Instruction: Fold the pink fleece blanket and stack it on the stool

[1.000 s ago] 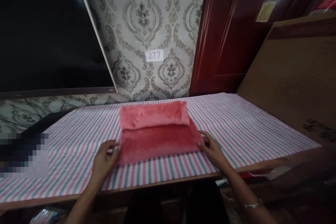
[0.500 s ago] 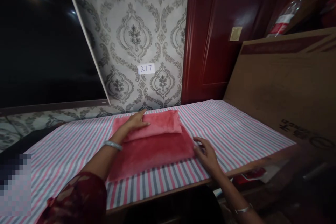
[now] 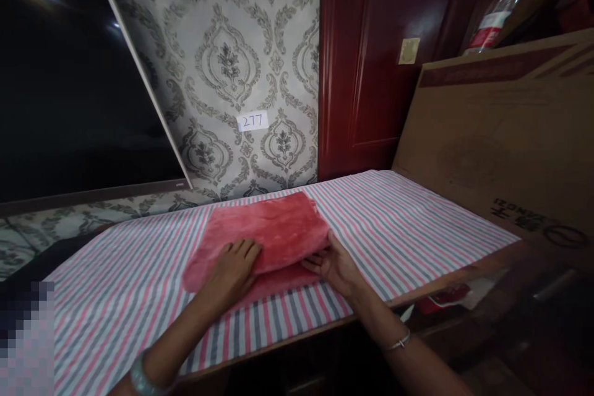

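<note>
A folded pinkish-red plush cloth [image 3: 273, 223] lies on a striped sheet [image 3: 390, 216], its upper layer coming forward over a lower one. At the cloth's front left, my left hand [image 3: 236, 266] has its fingers bent over the upper layer's edge; its thumb is hidden. My right hand [image 3: 336, 266] grips the front right corner, thumb on top and fingers in the gap beneath the upper layer. A bracelet circles each wrist.
Behind the table is a patterned wall with a paper label [image 3: 253, 120] reading 277. A dark screen [image 3: 83, 86] stands at left. On the right, a large cardboard box [image 3: 492, 142] borders the sheet, with a plastic bottle [image 3: 494, 21] above it. The table's wooden edge [image 3: 427, 288] runs in front.
My left hand has come back toward me from the cloth's far part to its front edge. The upper layer now reaches farther forward, and my right hand has moved in onto its corner.
</note>
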Action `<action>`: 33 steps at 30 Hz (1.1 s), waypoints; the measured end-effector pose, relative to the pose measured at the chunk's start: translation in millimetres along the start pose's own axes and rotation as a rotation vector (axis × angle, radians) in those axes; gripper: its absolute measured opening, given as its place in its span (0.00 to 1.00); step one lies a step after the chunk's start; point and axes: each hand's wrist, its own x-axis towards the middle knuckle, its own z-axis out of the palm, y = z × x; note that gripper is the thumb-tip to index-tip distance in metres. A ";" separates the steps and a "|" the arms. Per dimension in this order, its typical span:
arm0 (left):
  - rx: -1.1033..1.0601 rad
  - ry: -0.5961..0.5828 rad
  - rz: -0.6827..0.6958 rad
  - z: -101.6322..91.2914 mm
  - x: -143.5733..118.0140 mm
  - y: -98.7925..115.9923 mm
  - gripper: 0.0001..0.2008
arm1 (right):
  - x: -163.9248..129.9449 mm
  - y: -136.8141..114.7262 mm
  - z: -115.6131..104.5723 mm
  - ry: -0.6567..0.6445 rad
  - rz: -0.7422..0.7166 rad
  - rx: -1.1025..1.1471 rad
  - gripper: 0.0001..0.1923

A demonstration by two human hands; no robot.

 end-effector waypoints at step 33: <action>-0.948 0.277 -0.994 6.9 -100.6 -12.4 0.32 | 1.6 -38.3 -44.6 0.161 -0.129 -0.514 0.26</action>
